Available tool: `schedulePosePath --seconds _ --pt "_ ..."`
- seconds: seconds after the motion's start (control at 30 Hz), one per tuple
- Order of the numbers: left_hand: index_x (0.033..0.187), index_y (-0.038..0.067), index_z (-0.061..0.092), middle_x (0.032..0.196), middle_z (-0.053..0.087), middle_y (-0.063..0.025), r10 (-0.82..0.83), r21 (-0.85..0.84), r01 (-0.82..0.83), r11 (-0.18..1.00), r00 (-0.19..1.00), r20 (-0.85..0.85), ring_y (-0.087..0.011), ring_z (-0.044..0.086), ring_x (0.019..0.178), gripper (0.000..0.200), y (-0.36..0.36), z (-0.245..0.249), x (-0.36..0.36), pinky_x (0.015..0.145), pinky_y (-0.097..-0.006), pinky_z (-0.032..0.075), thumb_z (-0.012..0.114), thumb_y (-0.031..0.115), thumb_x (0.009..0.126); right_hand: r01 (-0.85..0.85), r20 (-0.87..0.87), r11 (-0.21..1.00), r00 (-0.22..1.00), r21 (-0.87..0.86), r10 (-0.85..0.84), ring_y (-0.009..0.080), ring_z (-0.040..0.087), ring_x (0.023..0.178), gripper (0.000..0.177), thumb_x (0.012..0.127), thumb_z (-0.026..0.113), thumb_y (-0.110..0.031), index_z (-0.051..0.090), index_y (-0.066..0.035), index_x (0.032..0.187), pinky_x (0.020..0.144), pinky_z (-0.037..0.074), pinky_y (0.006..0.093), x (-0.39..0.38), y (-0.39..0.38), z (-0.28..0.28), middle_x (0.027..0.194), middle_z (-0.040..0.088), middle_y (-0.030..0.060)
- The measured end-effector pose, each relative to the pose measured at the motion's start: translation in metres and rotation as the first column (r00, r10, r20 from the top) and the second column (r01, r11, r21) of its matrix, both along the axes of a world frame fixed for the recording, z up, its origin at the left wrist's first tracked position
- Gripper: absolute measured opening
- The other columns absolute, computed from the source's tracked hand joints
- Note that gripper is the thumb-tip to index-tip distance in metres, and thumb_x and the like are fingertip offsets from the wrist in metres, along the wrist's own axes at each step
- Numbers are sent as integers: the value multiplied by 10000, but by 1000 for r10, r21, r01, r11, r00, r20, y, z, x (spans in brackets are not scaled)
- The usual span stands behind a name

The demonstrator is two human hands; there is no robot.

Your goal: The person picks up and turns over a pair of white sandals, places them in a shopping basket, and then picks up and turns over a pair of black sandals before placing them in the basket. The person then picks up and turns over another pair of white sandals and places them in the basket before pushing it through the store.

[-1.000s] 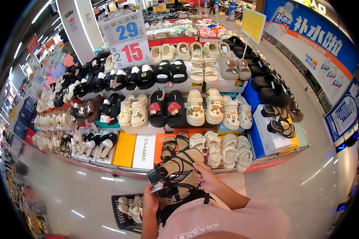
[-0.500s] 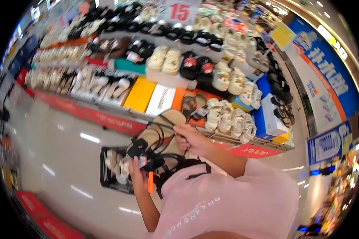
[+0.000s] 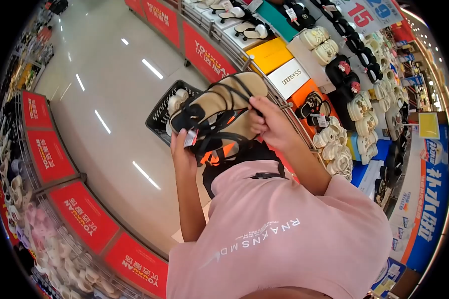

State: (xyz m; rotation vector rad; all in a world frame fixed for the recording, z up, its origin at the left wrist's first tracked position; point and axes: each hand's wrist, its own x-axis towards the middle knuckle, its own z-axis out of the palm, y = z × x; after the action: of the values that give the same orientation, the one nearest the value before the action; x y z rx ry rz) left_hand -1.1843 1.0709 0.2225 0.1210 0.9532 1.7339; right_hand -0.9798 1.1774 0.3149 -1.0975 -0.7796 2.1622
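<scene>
A pair of sandals (image 3: pixel 224 99) with tan insoles and thin black straps is held up in front of my body. My left hand (image 3: pixel 183 149) is closed at the dark toe end, beside a small white tag (image 3: pixel 190 138). With bent fingers, my right hand (image 3: pixel 270 118) grips the black straps toward the heel end. Orange patches show between the straps at the lower edge. Behind the sandals, a black basket (image 3: pixel 159 112) holds pale shoes (image 3: pixel 177 101), partly hidden.
A display with several rows of shoes (image 3: pixel 327 52), shoe boxes (image 3: pixel 287 79) and red panels (image 3: pixel 208 52) runs along the right. More red panels (image 3: pixel 87 207) front a shoe rack at lower left. Shiny pale floor (image 3: pixel 110 134) lies between them.
The view has swung left and down, showing more floor and the left rack. Both hands keep hold of the sandals, and the orange patches show more through the straps.
</scene>
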Motion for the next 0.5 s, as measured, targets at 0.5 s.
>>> schedulePosePath --seconds 0.5 --pt "1208 142 582 1045 657 -1 74 -357 -60 932 997 26 -131 648 918 379 13 -163 60 670 -309 568 470 435 995 -161 -77 958 986 -239 147 128 477 617 179 930 621 -119 455 -113 997 582 400 280 -2 64 -106 738 478 1"
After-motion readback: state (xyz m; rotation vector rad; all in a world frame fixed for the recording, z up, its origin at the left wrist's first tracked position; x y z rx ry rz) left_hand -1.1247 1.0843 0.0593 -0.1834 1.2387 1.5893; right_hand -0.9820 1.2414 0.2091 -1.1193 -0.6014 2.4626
